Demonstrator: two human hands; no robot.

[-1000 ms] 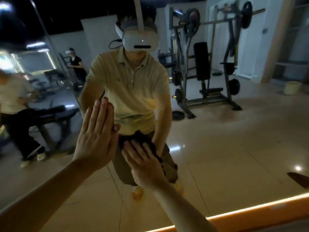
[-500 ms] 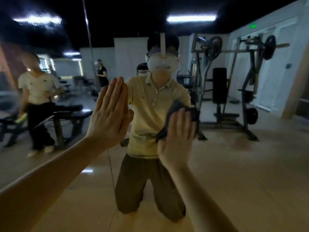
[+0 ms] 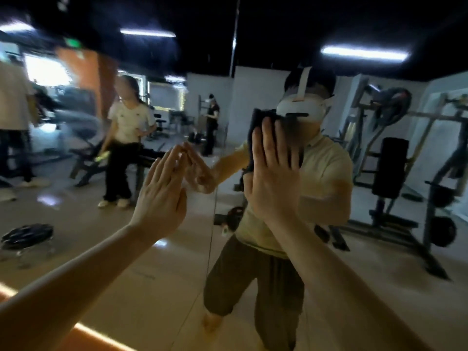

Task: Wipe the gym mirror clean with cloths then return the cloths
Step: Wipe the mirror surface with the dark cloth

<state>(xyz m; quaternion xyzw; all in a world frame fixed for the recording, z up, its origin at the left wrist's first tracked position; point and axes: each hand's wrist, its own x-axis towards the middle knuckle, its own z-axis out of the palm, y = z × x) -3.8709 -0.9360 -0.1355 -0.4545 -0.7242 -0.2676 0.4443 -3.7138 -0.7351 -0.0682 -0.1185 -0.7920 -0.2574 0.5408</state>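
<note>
The gym mirror (image 3: 379, 287) fills the whole view and reflects me and the gym behind. My right hand (image 3: 272, 173) lies flat with straight fingers, pressing a dark cloth (image 3: 258, 122) against the glass at head height; most of the cloth is hidden under the hand. My left hand (image 3: 162, 196) is flat too, fingertips touching the glass to the left of the vertical seam (image 3: 215, 198) between mirror panels. It holds nothing.
An orange lit strip (image 3: 83, 333) runs along the mirror's bottom edge at the lower left. Reflected in the glass are a weight machine (image 3: 395, 178), a bench, a weight plate on the floor and other people standing.
My right hand has slid the cloth up the glass from waist height to head height. My left hand stayed flat on the glass. The view has swung upward and left.
</note>
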